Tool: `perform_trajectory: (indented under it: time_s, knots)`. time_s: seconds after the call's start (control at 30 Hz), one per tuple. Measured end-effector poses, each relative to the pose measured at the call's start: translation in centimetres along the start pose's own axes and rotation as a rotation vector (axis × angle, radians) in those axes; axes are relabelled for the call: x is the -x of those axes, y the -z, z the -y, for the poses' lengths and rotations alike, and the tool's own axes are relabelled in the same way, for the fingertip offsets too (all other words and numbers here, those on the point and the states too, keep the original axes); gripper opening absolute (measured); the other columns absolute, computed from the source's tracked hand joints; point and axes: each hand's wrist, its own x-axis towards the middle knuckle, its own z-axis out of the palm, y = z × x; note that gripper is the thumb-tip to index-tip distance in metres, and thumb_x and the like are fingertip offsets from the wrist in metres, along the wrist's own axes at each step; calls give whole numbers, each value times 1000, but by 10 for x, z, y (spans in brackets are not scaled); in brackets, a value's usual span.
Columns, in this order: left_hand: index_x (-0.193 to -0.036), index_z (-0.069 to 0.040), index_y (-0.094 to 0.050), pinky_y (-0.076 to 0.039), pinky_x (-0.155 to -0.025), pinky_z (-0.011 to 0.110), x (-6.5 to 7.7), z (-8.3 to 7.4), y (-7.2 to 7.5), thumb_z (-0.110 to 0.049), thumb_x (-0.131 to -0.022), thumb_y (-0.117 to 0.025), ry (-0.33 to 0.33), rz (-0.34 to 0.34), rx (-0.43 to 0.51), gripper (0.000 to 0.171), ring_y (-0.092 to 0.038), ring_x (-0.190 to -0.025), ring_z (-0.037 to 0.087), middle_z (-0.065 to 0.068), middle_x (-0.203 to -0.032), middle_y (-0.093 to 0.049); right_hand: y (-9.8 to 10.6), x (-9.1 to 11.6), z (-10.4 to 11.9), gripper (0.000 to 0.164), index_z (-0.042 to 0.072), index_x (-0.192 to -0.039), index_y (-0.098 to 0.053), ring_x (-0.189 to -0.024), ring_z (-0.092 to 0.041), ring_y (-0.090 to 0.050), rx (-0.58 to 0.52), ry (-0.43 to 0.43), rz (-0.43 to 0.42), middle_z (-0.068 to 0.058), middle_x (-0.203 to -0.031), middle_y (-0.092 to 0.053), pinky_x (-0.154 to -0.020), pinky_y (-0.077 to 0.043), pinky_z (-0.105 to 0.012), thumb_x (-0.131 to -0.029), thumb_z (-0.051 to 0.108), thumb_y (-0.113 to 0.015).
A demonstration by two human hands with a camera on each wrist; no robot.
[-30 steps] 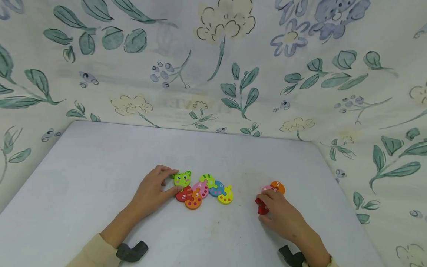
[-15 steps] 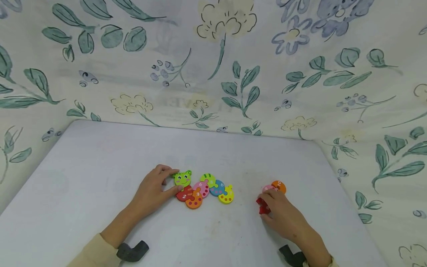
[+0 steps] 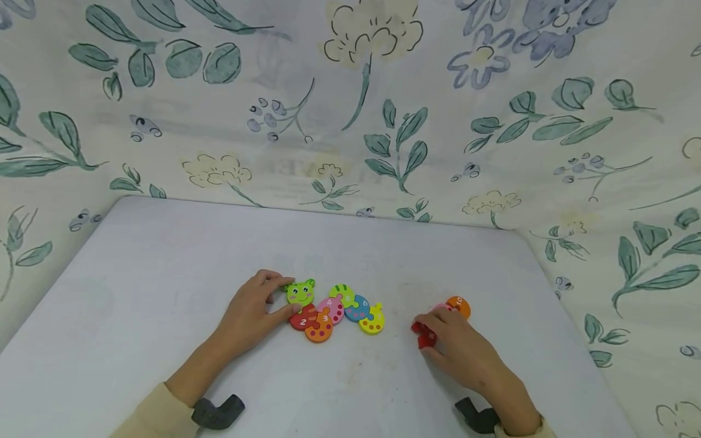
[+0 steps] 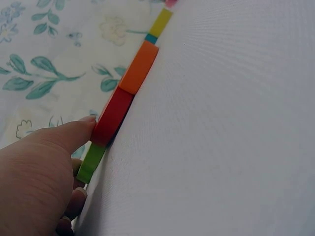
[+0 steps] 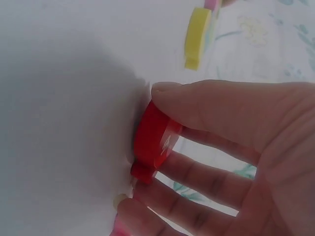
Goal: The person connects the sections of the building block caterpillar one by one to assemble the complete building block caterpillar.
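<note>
A row of joined caterpillar puzzle pieces lies on the white table. Its green smiling head (image 3: 300,294) is at the left end, followed by a red piece (image 3: 303,319) marked 2, an orange piece (image 3: 319,329) and several more. My left hand (image 3: 251,313) holds this end, thumb by the red piece and fingers curled at the head. To the right of the row, my right hand (image 3: 460,347) pinches a separate red puzzle piece (image 5: 155,135) close over the table. Just beyond those fingers lie a pink piece (image 3: 442,307), partly hidden, and an orange piece (image 3: 459,305).
A yellow piece (image 3: 372,320) with a knob ends the joined row on the right, facing the red piece across a short stretch of white table (image 3: 350,389). Floral cloth (image 3: 306,121) hangs behind the table. Dark curved straps (image 3: 218,412) sit at both wrists.
My right hand has slid the separate red piece a little to the left, away from the pink and orange pieces. The left hand and the joined row keep their places.
</note>
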Motion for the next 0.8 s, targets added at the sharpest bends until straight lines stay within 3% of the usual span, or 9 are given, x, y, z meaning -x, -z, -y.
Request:
perform_trajectory:
  time_s: [0.8]
  knots:
    - [-137,-12,-67,-47,-75,36,0,1,2,-35,-88,-86,-6,6,3,58,-51,-91,15,5,-123,-59,11,-31,20,53,9,-134,-65,-112,-21,-62,-24,141,-68,-6,-128,-64,-91,-58,-38,-87,21,-87]
